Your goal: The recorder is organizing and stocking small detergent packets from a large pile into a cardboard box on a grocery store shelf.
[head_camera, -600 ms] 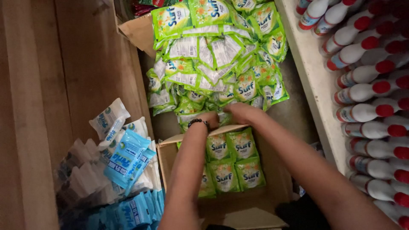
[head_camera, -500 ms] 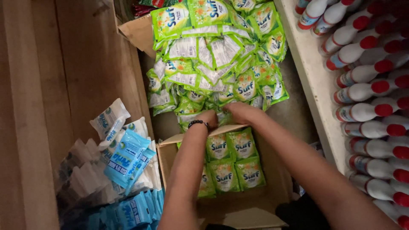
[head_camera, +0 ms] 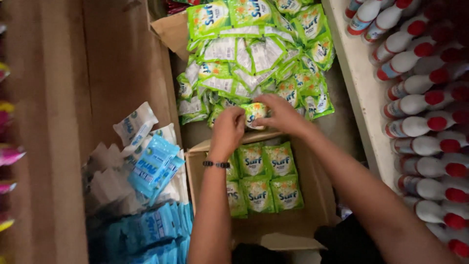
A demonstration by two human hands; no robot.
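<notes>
Hands meet over the near edge of a heap of green sachets (head_camera: 254, 54): the left hand (head_camera: 227, 128) and the right hand (head_camera: 279, 113) both pinch one small green sachet (head_camera: 254, 113) between their fingertips, just above the rim of a cardboard box (head_camera: 312, 205). More green packets (head_camera: 266, 178) lie flat in rows inside that box, below the wrists. Blue packets (head_camera: 151, 166) are piled to the left, and white bottles with red caps (head_camera: 420, 98) line the shelf on the right.
</notes>
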